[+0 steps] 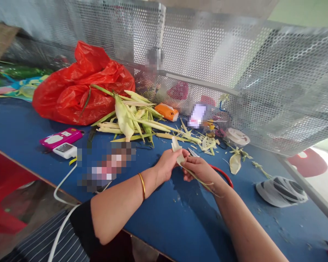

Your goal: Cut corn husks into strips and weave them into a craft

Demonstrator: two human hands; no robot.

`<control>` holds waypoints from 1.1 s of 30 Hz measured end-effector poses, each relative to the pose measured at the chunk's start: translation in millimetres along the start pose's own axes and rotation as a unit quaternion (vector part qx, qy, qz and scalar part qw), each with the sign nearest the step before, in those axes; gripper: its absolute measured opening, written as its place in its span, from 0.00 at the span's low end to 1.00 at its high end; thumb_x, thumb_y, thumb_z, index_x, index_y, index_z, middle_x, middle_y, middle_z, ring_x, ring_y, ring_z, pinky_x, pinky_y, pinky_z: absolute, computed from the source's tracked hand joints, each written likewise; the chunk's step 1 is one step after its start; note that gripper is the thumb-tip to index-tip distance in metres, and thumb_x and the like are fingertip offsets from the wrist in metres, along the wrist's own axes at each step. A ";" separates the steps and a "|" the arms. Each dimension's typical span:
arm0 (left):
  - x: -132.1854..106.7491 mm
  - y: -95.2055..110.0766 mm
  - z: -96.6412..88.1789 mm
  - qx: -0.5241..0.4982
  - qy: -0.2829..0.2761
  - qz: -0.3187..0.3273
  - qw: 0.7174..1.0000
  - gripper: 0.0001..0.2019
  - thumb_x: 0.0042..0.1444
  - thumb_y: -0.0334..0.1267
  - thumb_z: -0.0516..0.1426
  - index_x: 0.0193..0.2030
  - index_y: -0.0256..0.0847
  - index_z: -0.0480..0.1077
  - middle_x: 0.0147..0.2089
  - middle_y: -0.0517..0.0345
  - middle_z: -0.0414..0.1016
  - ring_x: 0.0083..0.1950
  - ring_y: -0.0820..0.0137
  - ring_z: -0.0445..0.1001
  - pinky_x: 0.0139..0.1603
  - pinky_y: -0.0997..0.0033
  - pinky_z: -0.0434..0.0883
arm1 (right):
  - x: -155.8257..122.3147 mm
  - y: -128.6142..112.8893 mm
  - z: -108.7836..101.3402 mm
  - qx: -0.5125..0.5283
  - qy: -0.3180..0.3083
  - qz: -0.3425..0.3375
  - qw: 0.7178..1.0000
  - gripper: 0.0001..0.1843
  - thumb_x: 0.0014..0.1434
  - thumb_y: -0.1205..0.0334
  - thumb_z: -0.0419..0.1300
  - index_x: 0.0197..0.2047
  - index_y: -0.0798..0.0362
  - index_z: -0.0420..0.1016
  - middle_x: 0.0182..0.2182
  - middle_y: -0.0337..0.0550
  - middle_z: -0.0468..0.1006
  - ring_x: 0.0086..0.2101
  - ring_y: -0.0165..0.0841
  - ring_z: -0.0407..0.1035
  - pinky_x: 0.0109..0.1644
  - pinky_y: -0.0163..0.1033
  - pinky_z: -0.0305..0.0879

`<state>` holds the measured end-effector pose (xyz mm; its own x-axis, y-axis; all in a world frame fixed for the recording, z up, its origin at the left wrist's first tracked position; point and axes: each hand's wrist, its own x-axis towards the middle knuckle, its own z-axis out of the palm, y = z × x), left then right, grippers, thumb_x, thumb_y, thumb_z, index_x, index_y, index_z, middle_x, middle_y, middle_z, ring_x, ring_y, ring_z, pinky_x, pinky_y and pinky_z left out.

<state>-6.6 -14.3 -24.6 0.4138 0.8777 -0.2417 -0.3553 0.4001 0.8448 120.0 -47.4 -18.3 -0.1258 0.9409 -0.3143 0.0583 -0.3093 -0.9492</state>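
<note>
Cream husk strip (176, 145), blue table (164, 222), red bag (82, 87), white-striped dark garment (43, 242)

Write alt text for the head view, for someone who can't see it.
The left hand and right hand hold a pale husk strip over a blue table. Beyond them lie a heap of husks and a red plastic bag, before a perforated metal screen.

A slim, smooth gold-coloured bangle (142, 186) circles the left forearm (123, 207), close to the bare left hand (168, 163); a plain black sleeve (83, 223) covers part of that same arm; dark cloth (47, 238) with thin, pale, roughly parallel stripes adjoins the sleeve; the right forearm (246, 218) and right hand (199, 168) are bare.
</note>
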 end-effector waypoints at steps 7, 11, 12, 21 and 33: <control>6.0 3.2 0.4 -0.158 0.104 -0.077 0.979 0.10 0.65 0.29 0.49 0.34 0.36 0.68 0.29 0.57 0.72 0.27 0.76 0.73 0.32 0.74 0.72 | 7.7 -2.1 -31.6 -0.242 0.157 -0.112 0.951 0.15 0.55 0.49 0.61 0.25 0.51 0.77 0.20 0.39 0.75 0.22 0.32 0.70 0.26 0.35 0.63; 4.1 6.3 -0.7 -0.135 0.073 -0.127 0.980 0.09 0.64 0.29 0.50 0.34 0.34 0.69 0.22 0.64 0.63 0.17 0.81 0.59 0.19 0.80 0.58 | 32.0 -3.6 -70.6 -0.386 0.386 -0.137 0.827 0.06 0.49 0.59 0.65 0.31 0.50 0.80 0.33 0.48 0.79 0.35 0.41 0.72 0.34 0.40 0.59; 3.7 6.8 -1.2 -0.129 0.058 -0.136 0.980 0.09 0.64 0.30 0.50 0.34 0.33 0.69 0.22 0.65 0.61 0.16 0.82 0.56 0.17 0.81 0.54 | 39.0 -3.4 -77.2 -0.386 0.392 -0.142 0.823 0.05 0.45 0.61 0.66 0.29 0.50 0.80 0.35 0.48 0.79 0.36 0.42 0.72 0.35 0.41 0.59; 6.9 3.5 -4.7 -0.079 0.005 -0.133 0.988 0.09 0.58 0.38 0.60 0.31 0.36 0.67 0.19 0.72 0.49 0.16 0.84 0.42 0.18 0.81 0.39 | 46.2 -8.5 -97.3 -0.211 0.481 -0.265 0.809 0.11 0.54 0.52 0.58 0.29 0.51 0.73 0.30 0.45 0.78 0.35 0.39 0.71 0.40 0.43 0.64; 3.4 7.0 -3.5 -0.126 -0.097 -0.106 0.981 0.17 0.57 0.50 0.61 0.37 0.34 0.72 0.21 0.71 0.53 0.17 0.85 0.40 0.17 0.80 0.41 | -33.4 0.5 -19.5 0.057 0.210 -0.316 0.924 0.06 0.54 0.56 0.67 0.31 0.49 0.79 0.37 0.42 0.81 0.41 0.36 0.74 0.47 0.41 0.68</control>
<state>-10.7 -7.6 -21.1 0.6446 0.7101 -0.2832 -0.4298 0.6429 0.6340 143.6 -76.3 -7.9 0.2973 0.9016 0.3142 -0.0030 0.3299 -0.9440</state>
